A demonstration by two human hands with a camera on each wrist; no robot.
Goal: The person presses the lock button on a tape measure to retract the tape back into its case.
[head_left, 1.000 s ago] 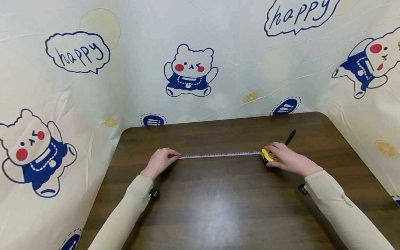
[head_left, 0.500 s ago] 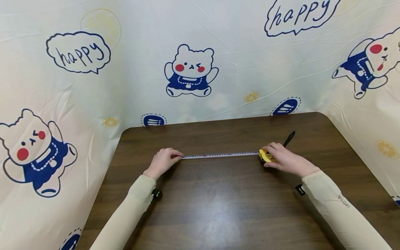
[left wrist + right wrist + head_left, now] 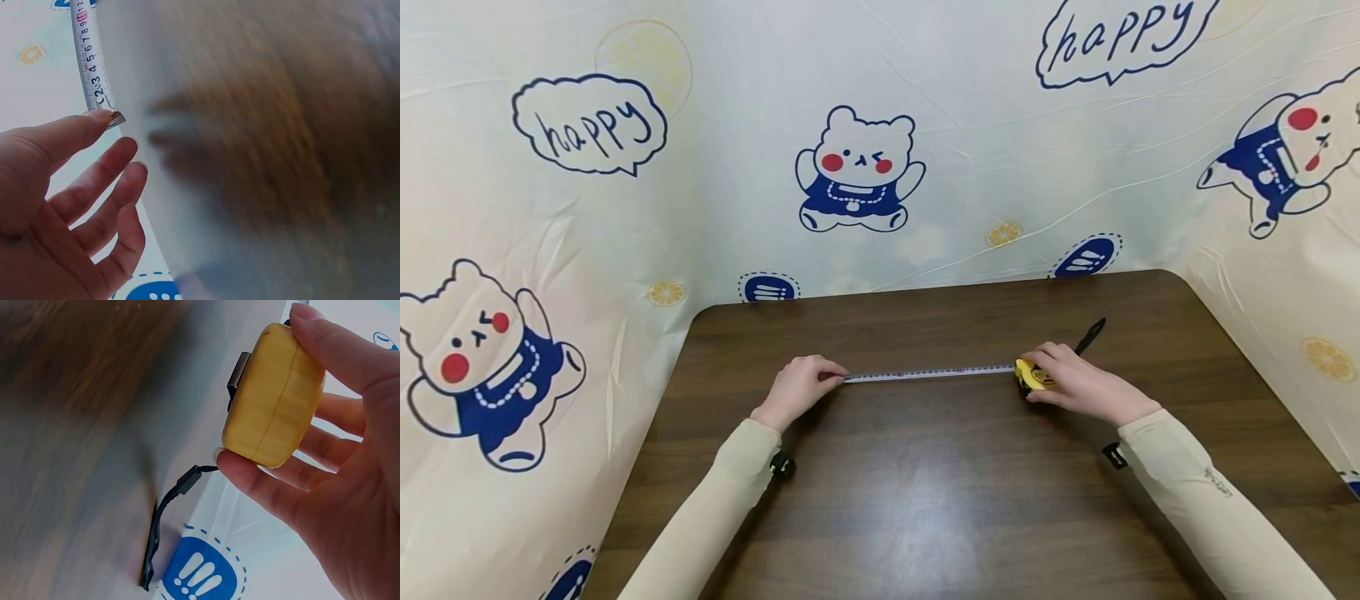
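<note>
Over the table [image 3: 880,508], your left hand [image 3: 797,388] pinches tape [image 3: 925,373], right hand [image 3: 1086,382] clasps case [image 3: 275,394]
Likely springy; hold by its hook [image 3: 119,120]

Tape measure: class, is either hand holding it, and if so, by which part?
The left hand pinches the blade at its end, by the metal hook; the right hand grips the yellow case.

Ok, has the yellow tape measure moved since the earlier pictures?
Yes: the yellow tape measure shifted slightly left in the head view, away from the right table edge.
</note>
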